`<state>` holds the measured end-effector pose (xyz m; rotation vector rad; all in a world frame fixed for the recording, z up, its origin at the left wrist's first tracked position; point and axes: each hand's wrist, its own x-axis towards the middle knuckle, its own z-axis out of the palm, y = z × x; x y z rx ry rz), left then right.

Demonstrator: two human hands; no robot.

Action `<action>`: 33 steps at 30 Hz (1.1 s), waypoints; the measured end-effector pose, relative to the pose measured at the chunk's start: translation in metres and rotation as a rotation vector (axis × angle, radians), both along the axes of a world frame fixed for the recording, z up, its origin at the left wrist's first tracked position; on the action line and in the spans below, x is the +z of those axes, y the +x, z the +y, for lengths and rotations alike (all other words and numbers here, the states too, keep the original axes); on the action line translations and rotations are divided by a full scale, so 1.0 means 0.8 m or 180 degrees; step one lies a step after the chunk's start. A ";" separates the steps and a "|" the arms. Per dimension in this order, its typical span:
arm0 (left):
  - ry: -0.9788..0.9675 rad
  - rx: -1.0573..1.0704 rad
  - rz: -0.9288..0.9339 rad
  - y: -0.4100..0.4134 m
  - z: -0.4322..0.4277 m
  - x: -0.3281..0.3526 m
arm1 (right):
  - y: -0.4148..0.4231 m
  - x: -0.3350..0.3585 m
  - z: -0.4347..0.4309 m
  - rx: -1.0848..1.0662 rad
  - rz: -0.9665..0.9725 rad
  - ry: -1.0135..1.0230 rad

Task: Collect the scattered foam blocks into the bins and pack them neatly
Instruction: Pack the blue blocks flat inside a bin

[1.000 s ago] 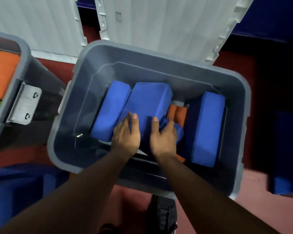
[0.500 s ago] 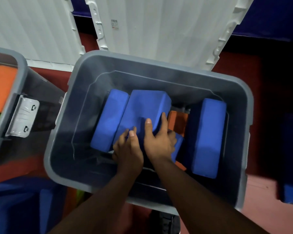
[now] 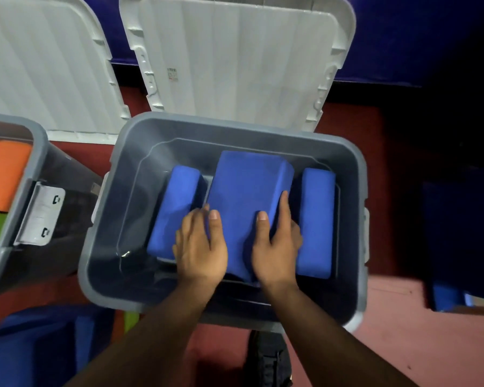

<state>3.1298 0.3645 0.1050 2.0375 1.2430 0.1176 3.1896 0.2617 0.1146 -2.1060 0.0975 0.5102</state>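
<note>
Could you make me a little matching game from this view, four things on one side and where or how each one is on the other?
Things:
1. middle blue foam block
2. orange foam block
3. white lid
4. left hand

Places or states:
A. open behind the grey bin
B. in the neighbouring bin on the left
C. gripped by both hands
D. touching two blue blocks

Pairs: 1-C, 2-B, 3-A, 4-D

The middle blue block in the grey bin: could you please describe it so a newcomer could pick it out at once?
Find the grey bin whose white lid stands open behind it. Three blue foam blocks lie inside, and the middle blue block is the widest. Unlike the narrower left block and right block, it has the left hand and right hand on it.
</note>
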 end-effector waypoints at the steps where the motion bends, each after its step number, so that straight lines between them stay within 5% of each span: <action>1: -0.0104 -0.0042 -0.0059 0.008 0.001 0.010 | 0.005 0.015 -0.013 -0.0099 -0.0086 0.0062; 8: -0.1308 -0.0620 -0.0302 0.077 -0.066 0.060 | 0.046 0.061 -0.106 -0.0334 -0.0524 -0.0247; 11: -0.1307 -0.0925 -0.0250 0.089 -0.093 0.052 | 0.053 0.058 -0.118 -0.0448 -0.0664 -0.0781; 24: -0.1169 -0.0978 -0.0164 0.058 -0.063 0.030 | 0.046 0.045 -0.088 -0.0587 -0.0703 -0.1236; 33: -0.0954 -0.0555 -0.0187 0.045 -0.029 0.042 | 0.041 0.058 -0.028 -0.0237 -0.1408 -0.0508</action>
